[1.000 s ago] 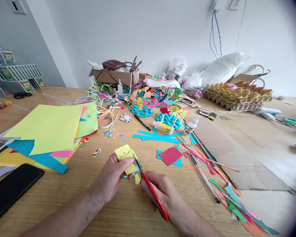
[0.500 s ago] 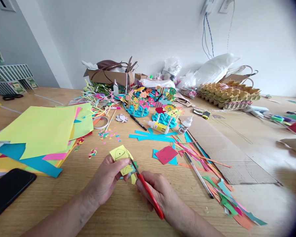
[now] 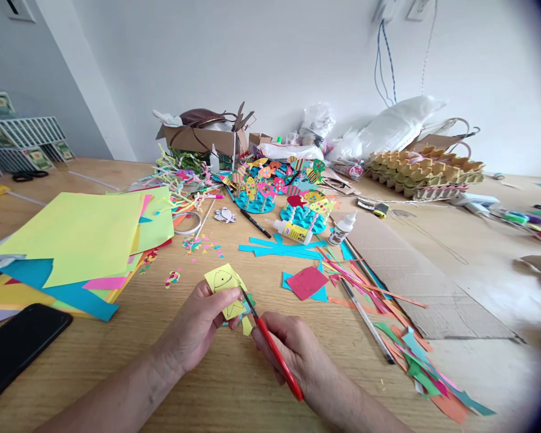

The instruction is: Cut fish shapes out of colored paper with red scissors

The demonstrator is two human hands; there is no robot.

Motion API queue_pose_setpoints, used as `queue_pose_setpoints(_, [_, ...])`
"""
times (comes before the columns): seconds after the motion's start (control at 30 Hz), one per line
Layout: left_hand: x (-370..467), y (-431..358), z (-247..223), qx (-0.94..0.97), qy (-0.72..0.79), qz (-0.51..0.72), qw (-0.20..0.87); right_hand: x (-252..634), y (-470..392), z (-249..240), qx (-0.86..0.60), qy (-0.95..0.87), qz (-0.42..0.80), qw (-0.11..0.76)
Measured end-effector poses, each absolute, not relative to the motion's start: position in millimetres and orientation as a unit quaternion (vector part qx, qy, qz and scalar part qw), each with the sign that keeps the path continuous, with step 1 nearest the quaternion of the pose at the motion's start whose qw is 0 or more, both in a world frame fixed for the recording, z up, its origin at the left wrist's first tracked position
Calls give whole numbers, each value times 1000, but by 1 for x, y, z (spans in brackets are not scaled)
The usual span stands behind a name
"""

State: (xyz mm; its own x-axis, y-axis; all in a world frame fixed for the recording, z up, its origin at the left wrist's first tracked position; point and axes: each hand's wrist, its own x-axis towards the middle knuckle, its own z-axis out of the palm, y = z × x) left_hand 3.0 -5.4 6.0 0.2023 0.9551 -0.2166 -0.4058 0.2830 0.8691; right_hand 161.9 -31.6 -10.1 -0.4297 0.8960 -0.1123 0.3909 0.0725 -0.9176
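Observation:
Between the thumb and fingers of my left hand (image 3: pixel 201 325) is a piece of yellow paper (image 3: pixel 220 279) with a fish drawn on it in dark lines. My right hand (image 3: pixel 293 346) is closed round red-handled scissors (image 3: pixel 277 355), whose blades meet the right edge of the paper. Under the paper, a small teal and green paper piece (image 3: pixel 249 302) and a yellow scrap (image 3: pixel 246 326) show in part. To the right lies a dark pink paper piece (image 3: pixel 307 282) on top of a blue one.
Coloured paper sheets (image 3: pixel 81 234) and a black phone (image 3: pixel 22 349) lie at left. Glue bottles (image 3: pixel 342 228), a pen (image 3: pixel 367 322), paper strips (image 3: pixel 426 367) and a cardboard sheet (image 3: pixel 415 282) are at right. Decorated paper fish (image 3: pixel 293 201) on blue bases stand behind, near egg trays (image 3: pixel 426 171).
The whole view has shifted slightly, so things appear a little further right. My hands, the yellow paper and the scissors keep nearly the same pose.

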Motion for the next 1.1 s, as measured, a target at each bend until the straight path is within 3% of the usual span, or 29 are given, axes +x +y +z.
queue_pose_setpoints(0.8, [-8,8,10,369,424,495,663,165,-26,-1,-482,-745,403,226])
queue_pose_setpoints(1.1, [-12,9,11,403,416,445,682,167,-26,-3,-470,-718,458,233])
